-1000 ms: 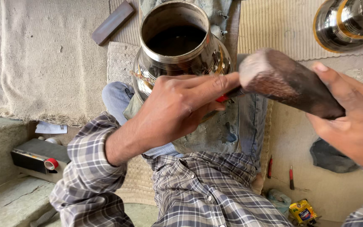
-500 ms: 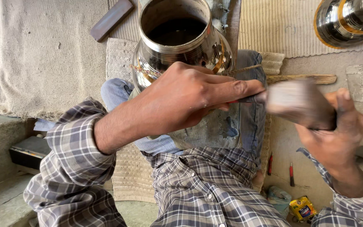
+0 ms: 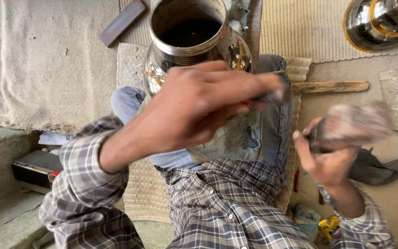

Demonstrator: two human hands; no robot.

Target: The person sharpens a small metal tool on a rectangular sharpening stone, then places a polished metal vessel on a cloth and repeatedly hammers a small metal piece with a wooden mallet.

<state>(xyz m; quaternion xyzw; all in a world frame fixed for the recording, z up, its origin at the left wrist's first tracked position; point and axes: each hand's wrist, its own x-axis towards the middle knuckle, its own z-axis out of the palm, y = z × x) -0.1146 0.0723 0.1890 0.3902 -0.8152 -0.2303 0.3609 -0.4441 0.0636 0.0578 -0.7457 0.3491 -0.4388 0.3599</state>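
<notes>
Dropped lower and closer to the body since half a second ago: right hand (image 3: 330,159) with its blurred wooden mallet (image 3: 353,127), now well right of the pot and apart from the tool tip. Raised slightly and still clamped: left hand (image 3: 199,108), fingers curled shut around a thin metal punch (image 3: 272,96) with a trace of red at the grip, tip pointing right, just beside the pot's shoulder. Resting on the lap against denim-clad legs: large polished metal pot (image 3: 192,46), mouth open and dark inside, partly hidden behind the left hand. Spread beneath: woven mat (image 3: 130,64) over a coarse cloth-covered floor. At top right, well apart: second shiny vessel (image 3: 378,20) with a gold band. Lying right of the pot, beyond the leg: wooden stick (image 3: 330,86). At top left: flat dark bar (image 3: 123,22). Near the bottom right corner: small yellow object (image 3: 329,227), too small to identify. Right hand closed around the mallet, grip smeared by motion.
</notes>
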